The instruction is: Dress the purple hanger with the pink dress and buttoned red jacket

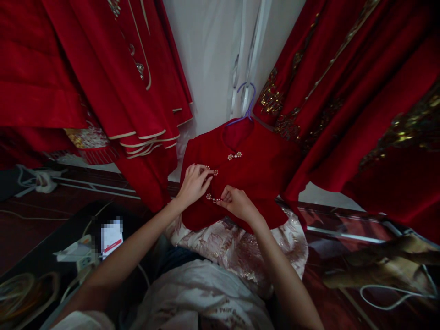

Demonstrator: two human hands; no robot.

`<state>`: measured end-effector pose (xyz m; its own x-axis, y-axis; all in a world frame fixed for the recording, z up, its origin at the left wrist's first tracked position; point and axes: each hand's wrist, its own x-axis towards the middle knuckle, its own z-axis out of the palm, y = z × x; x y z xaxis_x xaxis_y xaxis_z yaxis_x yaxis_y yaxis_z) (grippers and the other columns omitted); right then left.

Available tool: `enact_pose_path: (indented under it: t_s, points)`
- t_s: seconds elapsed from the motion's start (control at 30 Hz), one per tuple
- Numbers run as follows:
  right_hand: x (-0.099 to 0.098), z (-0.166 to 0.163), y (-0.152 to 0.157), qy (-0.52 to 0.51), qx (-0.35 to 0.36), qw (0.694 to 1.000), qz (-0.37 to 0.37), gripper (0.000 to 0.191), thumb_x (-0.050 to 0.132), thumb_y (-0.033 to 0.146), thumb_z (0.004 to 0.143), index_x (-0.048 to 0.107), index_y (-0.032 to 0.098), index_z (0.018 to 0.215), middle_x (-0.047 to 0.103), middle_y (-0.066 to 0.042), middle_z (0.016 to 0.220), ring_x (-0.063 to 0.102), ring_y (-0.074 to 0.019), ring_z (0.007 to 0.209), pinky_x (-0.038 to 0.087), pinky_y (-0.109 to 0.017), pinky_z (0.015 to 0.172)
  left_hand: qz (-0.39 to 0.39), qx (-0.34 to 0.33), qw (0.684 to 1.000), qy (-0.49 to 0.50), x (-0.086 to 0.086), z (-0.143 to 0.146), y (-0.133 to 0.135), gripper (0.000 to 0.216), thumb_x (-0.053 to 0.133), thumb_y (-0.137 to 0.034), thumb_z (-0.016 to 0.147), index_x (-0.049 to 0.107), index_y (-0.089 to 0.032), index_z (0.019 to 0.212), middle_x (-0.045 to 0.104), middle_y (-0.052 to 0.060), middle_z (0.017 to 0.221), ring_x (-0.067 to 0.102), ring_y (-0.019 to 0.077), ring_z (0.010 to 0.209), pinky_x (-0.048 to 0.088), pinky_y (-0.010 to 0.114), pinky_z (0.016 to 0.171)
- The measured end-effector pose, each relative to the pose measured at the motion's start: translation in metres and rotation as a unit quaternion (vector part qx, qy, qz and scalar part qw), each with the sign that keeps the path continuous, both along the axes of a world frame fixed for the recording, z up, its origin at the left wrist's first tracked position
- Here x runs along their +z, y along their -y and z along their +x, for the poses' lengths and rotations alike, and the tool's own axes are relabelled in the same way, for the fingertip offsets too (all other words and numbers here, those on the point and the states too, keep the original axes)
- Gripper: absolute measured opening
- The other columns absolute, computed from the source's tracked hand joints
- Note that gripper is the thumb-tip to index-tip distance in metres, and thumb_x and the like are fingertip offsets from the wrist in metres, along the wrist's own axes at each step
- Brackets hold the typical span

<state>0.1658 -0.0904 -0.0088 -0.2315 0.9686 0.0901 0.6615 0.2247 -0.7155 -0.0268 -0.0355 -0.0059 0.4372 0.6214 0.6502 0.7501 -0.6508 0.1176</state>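
A short red velvet jacket (254,169) hangs on a purple hanger (244,107) in front of me, with pearl knot buttons (234,156) down its slanted front. My left hand (192,183) pinches the jacket's edge at the middle button (212,172), fingers closed. My right hand (235,201) pinches the lower button (211,198) just below, fingers closed too. The two hands are almost touching. Under the jacket lies a pale floral brocade skirt (240,247).
Red embroidered garments hang at left (103,82) and right (360,105), with a white wall (209,59) between them. A power strip and cables (77,254) lie on the dark floor at lower left. A white cord (385,298) loops at lower right.
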Motion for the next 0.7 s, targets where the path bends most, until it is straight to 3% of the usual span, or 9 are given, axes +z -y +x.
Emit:
enact_pose_path:
  t_s: [0.13,0.27,0.4,0.47,0.57,0.7]
  points:
    - [0.008,0.004,0.004,-0.033,0.025,0.999,0.007,0.016,0.069,0.026,0.077,0.055,0.019,0.079,0.067,-0.001,0.074,0.062,-0.0125,0.068,0.044,-0.022,0.061,0.013,-0.024,0.998,-0.061,0.014,-0.005,-0.030,0.027,0.052,-0.029,0.090,0.063,-0.022,0.114,0.050,0.012,0.119,0.045,0.0270,0.112,0.043,0.045,0.094]
    - [0.015,0.005,0.006,-0.042,0.032,0.999,0.005,0.017,0.070,0.025,0.077,0.055,0.019,0.077,0.067,-0.001,0.074,0.062,-0.0126,0.067,0.044,-0.022,0.060,0.026,-0.086,0.987,-0.130,0.030,-0.010,-0.046,0.020,0.052,-0.029,0.091,0.068,-0.021,0.099,0.053,0.010,0.116,0.045,0.0254,0.112,0.038,0.049,0.102]
    - [0.016,0.005,0.007,-0.052,0.040,0.998,0.007,0.017,0.070,0.024,0.077,0.053,0.019,0.076,0.066,0.000,0.072,0.061,-0.0127,0.066,0.043,-0.022,0.059,0.013,-0.158,0.971,-0.176,0.047,-0.013,-0.050,0.014,0.056,-0.029,0.088,0.066,-0.021,0.094,0.061,0.005,0.105,0.051,0.0210,0.108,0.022,0.054,0.114]
    - [0.016,0.005,0.008,-0.056,0.043,0.997,0.006,0.017,0.069,0.023,0.077,0.053,0.019,0.077,0.066,0.000,0.072,0.061,-0.0126,0.065,0.043,-0.022,0.059,-0.002,-0.186,0.963,-0.195,0.053,-0.013,-0.052,0.012,0.056,-0.027,0.088,0.065,-0.020,0.091,0.064,0.002,0.092,0.056,0.0176,0.098,0.022,0.050,0.116]
    - [0.014,0.003,0.008,-0.047,0.040,0.998,0.010,0.016,0.069,0.023,0.077,0.054,0.019,0.078,0.066,0.000,0.073,0.061,-0.0126,0.066,0.043,-0.022,0.059,0.010,-0.210,0.948,-0.241,0.057,-0.009,-0.055,0.011,0.053,-0.024,0.088,0.063,-0.020,0.087,0.065,0.000,0.079,0.058,0.0156,0.087,0.025,0.045,0.115]
    - [0.011,0.004,0.007,-0.038,0.031,0.998,0.026,0.016,0.069,0.026,0.078,0.054,0.020,0.078,0.065,0.000,0.072,0.060,-0.0125,0.066,0.043,-0.022,0.060,0.059,-0.201,0.934,-0.289,0.055,-0.003,-0.062,0.012,0.051,-0.021,0.088,0.063,-0.019,0.085,0.066,0.003,0.078,0.058,0.0172,0.085,0.029,0.042,0.113]
